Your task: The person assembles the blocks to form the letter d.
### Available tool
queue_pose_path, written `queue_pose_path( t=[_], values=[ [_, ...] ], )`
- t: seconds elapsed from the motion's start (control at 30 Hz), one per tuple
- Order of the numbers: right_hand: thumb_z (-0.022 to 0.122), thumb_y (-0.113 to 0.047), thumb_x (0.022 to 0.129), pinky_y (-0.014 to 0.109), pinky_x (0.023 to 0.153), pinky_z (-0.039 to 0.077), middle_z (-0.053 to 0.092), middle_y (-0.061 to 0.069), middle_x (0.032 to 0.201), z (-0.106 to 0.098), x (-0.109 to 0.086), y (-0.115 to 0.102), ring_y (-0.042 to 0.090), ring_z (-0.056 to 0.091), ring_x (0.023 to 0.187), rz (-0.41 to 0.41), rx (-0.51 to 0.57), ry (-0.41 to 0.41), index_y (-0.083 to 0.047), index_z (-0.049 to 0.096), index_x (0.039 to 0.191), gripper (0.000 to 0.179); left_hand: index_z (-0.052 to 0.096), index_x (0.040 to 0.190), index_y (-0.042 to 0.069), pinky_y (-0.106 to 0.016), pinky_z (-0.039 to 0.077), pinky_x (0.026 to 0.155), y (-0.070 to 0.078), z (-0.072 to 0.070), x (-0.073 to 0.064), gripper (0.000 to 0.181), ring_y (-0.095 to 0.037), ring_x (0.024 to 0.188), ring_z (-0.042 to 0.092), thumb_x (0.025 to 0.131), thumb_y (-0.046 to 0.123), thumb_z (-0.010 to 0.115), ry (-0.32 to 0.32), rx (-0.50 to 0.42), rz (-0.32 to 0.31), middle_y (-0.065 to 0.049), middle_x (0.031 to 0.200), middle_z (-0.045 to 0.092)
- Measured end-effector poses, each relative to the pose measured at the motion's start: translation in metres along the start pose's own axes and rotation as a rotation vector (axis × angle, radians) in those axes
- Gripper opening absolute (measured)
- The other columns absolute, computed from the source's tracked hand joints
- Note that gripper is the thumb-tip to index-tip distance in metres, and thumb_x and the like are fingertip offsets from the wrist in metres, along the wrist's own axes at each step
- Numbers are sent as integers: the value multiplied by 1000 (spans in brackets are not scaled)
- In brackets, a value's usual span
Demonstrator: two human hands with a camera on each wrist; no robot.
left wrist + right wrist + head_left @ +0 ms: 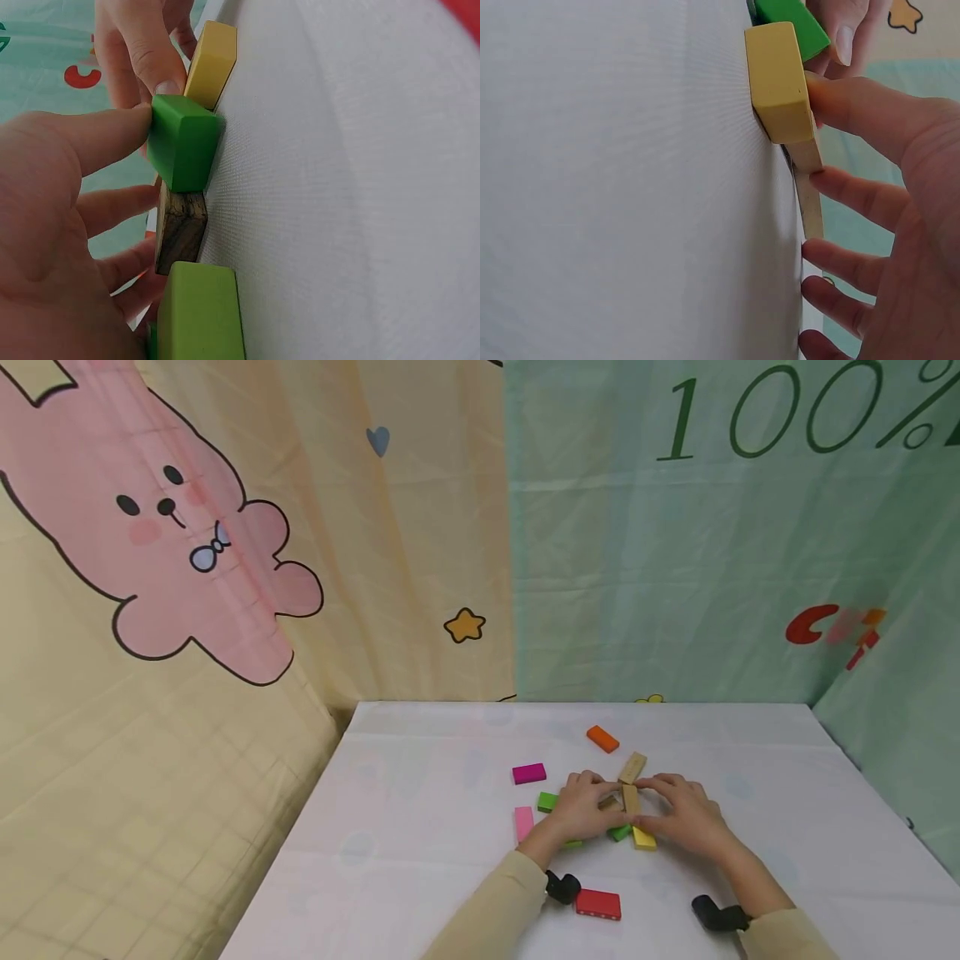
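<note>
My left hand (587, 807) reaches in from the left, its thumb touching the dark green block (180, 142). Its other fingers extend beside a dark brown wooden block (181, 229), and a light green block (201, 311) lies nearer the wrist. Opposite, my right hand (686, 814) has thumb and index finger spread along a plain wooden block (630, 799), touching it near its two ends. A yellow block (776, 79) lies by the right thumb. Beyond the fingertips, another plain wooden block (633, 767) lies at an angle.
On the white-covered table (420, 793) lie an orange block (603, 739), a magenta block (529, 773), a pink block (523, 823), a green block (547, 802) and a red block (598, 904). The red one is beside the left wrist. Printed curtains (420, 543) hang behind the table.
</note>
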State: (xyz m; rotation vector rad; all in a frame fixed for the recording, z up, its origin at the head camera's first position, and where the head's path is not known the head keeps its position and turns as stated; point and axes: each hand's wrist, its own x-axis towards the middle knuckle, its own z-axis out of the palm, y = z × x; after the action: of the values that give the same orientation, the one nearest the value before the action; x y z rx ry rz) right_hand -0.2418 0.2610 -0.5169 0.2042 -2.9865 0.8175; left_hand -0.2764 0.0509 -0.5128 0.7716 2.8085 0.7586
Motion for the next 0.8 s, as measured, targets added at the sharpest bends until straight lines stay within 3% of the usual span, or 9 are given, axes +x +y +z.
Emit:
queue_pose_path(
  t=[0.13,0.33,0.53,0.67,0.8],
  values=[
    [81,-53,79,75,89,30,46,27,142,0,1,1,52,35,126,21,47,-11,-18,60,136,70,56,145,32,-29,43,90,0,1,1,57,-10,116,40,93,54,65,5,10,5,7,131,50],
    [83,-45,80,75,89,29,49,25,141,1,0,2,50,37,127,-10,96,6,-17,57,138,69,57,144,32,-28,41,92,3,1,1,53,-9,114,40,95,48,65,32,-9,-14,8,127,51],
    [86,-34,79,66,93,41,65,11,117,1,3,3,38,54,116,-55,152,14,-13,57,135,67,62,140,32,-28,41,91,4,5,2,47,-9,113,42,95,44,67,85,-42,-26,8,125,55],
    [87,-31,79,56,89,48,69,2,105,2,6,1,27,60,103,-16,213,-12,-16,54,134,66,65,136,31,-26,42,85,5,8,3,44,-8,107,44,93,41,70,118,-91,-33,9,119,58],
    [86,-26,81,53,89,50,71,0,103,2,5,0,22,64,98,37,298,-26,-19,53,132,62,67,134,28,-24,43,77,6,8,3,42,-6,99,46,93,38,73,141,-199,-30,11,112,64]
  ],
)
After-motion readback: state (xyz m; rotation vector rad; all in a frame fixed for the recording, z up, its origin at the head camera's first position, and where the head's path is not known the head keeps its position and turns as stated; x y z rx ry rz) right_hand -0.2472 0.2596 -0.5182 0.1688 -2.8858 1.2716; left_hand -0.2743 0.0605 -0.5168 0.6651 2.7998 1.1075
